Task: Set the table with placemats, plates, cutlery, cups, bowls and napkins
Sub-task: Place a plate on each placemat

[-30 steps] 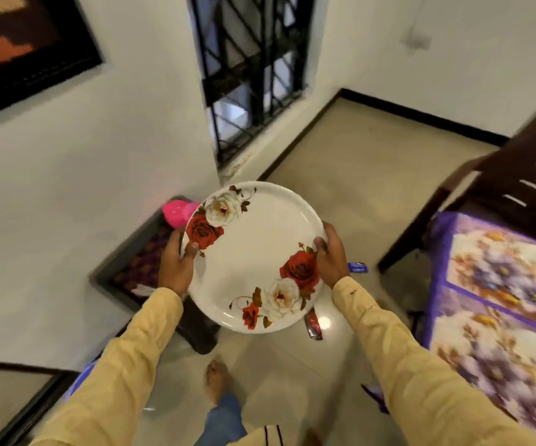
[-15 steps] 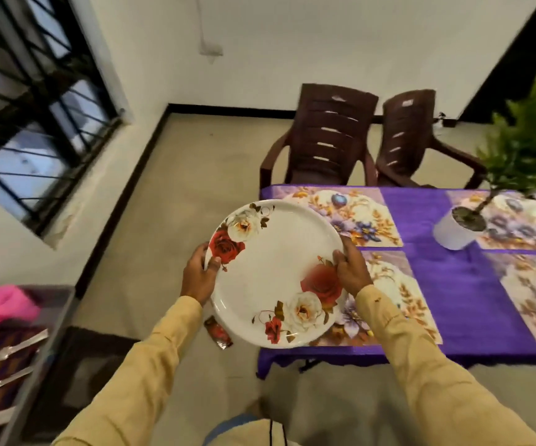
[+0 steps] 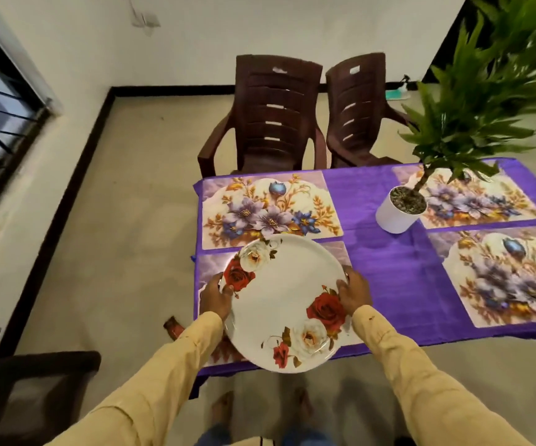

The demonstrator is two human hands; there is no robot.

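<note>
A big round plate [image 3: 284, 304] is held up by both hands over the near left corner of the table [image 3: 389, 329]. The plate is white and shiny, with a low rim all around. Flowers are painted on two sides of it. At the far left edge a red rose and a white rose are seen side by side, with small brown leaves. At the near right edge a bigger red rose, a white rose and a little red rose are seen, with thin curly stems. The middle is left plain white.

The left edge is gripped by the left hand [image 3: 215, 296], with the thumb laid on the rim by the red rose. The right edge is gripped by the right hand [image 3: 355, 292], with the fingers curled on the rim.

The near left placemat [image 3: 210, 262] is mostly hidden under the plate. Whether it is touched by the plate cannot be told. The table is covered by a purple cloth [image 3: 389, 272]. A far left placemat [image 3: 270, 210] with purple flowers is laid just past the plate. A white pot [image 3: 398, 210] with a green plant is stood further right.
</note>
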